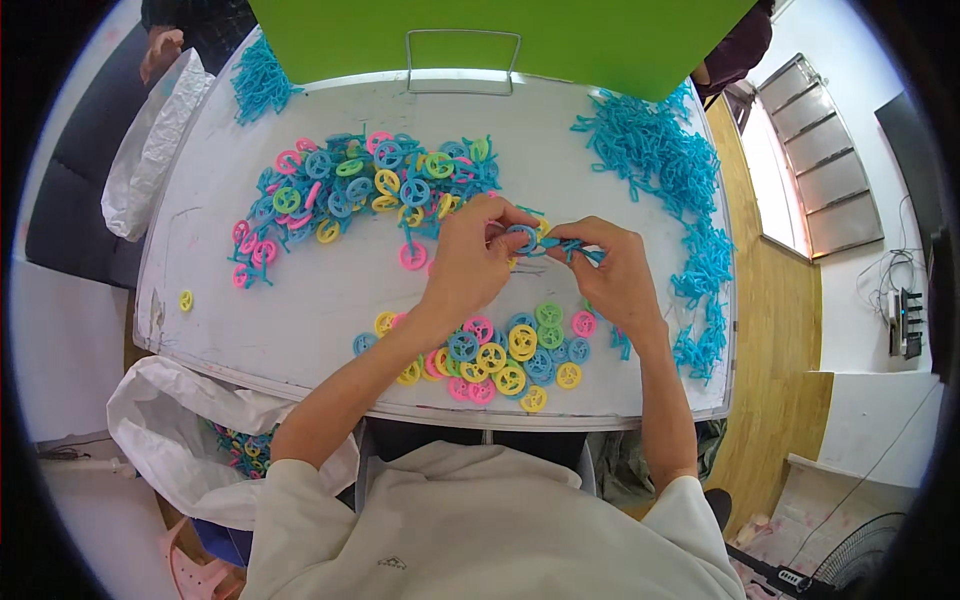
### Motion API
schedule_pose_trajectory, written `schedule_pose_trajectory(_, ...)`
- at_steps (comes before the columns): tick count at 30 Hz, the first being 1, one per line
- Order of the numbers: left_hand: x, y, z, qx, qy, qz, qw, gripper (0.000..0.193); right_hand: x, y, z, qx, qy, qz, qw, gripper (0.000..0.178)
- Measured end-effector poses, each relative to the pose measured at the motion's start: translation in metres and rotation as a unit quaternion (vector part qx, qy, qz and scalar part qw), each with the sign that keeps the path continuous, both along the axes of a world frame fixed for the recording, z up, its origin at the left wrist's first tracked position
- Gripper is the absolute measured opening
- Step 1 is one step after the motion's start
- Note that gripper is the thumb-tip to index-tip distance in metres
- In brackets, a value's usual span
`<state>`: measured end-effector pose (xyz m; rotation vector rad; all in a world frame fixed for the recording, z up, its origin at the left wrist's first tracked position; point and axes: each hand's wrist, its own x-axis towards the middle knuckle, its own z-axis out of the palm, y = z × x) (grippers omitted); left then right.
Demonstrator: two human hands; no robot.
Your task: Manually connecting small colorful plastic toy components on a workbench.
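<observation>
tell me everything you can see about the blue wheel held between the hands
The blue wheel is a small round ring with spokes, seemingly plastic. It is held above the white table, pinched by the left hand fingertips, while the right hand presses blue stick pieces against its side. Its details are too small to tell.

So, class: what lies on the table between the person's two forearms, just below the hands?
In the head view, a small heap of wheels in yellow, pink, blue and green lies between the forearms, below the left hand and right hand.
</observation>
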<state>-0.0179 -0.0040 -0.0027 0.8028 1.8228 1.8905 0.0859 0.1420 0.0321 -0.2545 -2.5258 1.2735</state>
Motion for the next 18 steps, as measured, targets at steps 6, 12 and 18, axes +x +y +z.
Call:
schedule_pose_trajectory(6,0.005,-0.002,-0.001,-0.054,0.129,0.042,0.989,0.020,0.001,-0.006,0.006,0.011,-0.005,-0.011,1.000,0.029)
schedule_pose_trajectory(12,0.005,-0.004,0.008,-0.066,0.117,0.027,0.991,0.022,0.000,-0.004,0.006,0.063,0.009,0.026,0.998,0.030)
schedule_pose_trajectory(18,0.009,0.000,0.004,-0.043,0.223,0.051,0.973,0.024,-0.002,-0.003,0.001,-0.022,0.010,-0.004,1.000,0.016)
